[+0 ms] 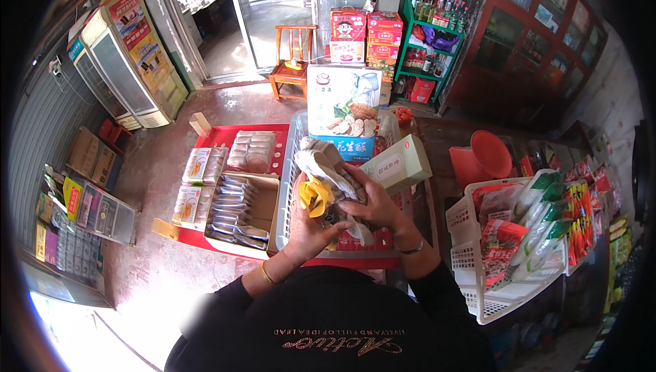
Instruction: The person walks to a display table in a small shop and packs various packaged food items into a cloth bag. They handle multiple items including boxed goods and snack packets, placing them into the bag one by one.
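Observation:
Both hands hold a bundle over a translucent plastic basket (pixel 283 208). My left hand (pixel 307 231) cups its left side, where a crumpled yellow piece (pixel 313 196) of unclear material sticks out. On the other side, the fingers of my right hand (pixel 376 200) press against the bundle's grey-white cloth (pixel 328 164). What lies inside the folds is hidden. Just beyond, a white and blue carton (pixel 343 110) with a picture of peanuts stands upright in the basket. A pale green box (pixel 397 164) leans at a tilt by my right hand.
On the red table (pixel 282 141) left of the basket are packaged snacks (pixel 251 151) and an open carton (pixel 264 192) of wrapped packets. A white basket (pixel 479 249) of bagged goods stands right, near a red plastic stool (pixel 489 154). A wooden chair (pixel 289 72) stands beyond.

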`<state>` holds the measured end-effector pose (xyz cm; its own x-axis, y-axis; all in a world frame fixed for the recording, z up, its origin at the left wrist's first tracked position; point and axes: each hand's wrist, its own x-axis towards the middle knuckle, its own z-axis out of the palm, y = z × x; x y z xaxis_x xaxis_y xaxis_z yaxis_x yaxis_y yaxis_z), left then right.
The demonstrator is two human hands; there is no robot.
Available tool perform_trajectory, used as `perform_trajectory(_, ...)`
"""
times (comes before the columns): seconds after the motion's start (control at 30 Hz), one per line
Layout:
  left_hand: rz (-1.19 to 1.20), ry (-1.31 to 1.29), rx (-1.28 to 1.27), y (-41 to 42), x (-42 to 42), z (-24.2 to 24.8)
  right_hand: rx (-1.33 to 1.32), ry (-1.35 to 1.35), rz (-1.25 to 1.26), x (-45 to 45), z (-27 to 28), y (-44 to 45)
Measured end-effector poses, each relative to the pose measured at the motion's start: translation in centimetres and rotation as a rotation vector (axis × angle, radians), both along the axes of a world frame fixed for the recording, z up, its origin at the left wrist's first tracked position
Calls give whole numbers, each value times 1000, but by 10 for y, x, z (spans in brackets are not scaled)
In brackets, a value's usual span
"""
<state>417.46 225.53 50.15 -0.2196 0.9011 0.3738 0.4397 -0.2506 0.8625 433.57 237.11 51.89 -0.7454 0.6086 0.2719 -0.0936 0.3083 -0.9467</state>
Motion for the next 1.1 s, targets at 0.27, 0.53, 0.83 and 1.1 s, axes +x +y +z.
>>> perform_trajectory(0.27,87,-77,70,21,1,-14,222,-50,-47,-3,-5,6)
perform_trajectory(0.53,56,-253,43,26,-5,-5,83,-156,26,-7,-6,8)
perform_trajectory(0.83,51,-224,126,22,-11,-6,-269,-27,111,-14,-24,12)
perform_trajectory(1.1,-38,-362,149,20,-18,-5,-386,24,86,-11,-28,23)
